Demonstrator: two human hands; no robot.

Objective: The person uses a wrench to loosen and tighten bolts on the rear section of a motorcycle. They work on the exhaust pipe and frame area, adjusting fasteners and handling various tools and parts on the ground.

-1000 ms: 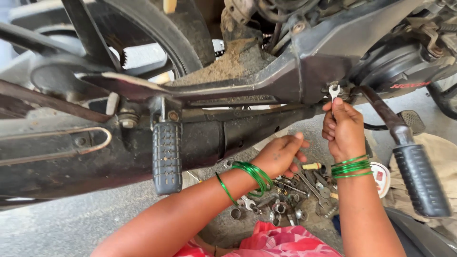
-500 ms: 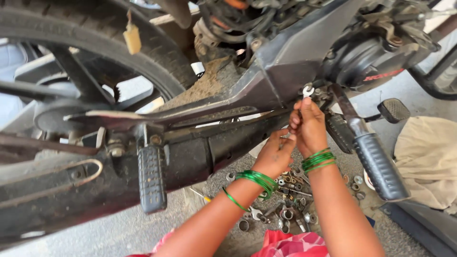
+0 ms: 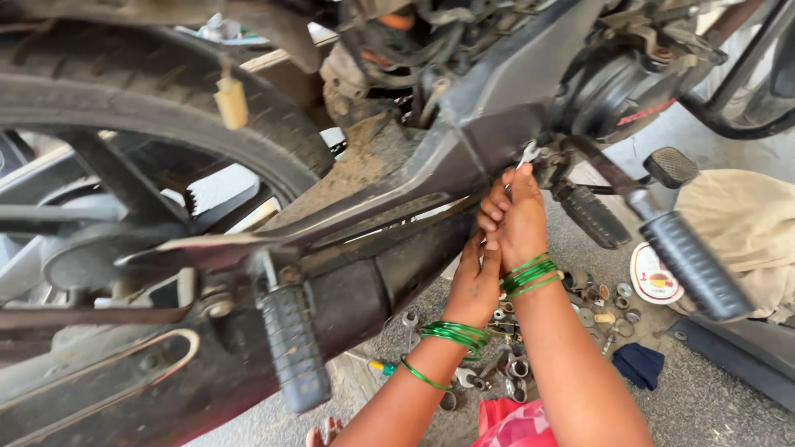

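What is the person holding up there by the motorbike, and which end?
The right hand grips a small spanner by its handle; the left hand holds nothing.

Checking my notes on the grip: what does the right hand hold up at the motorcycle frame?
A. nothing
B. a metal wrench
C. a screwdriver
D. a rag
B: the right hand grips a metal wrench whose head sits against the motorcycle frame, the left hand just below it.
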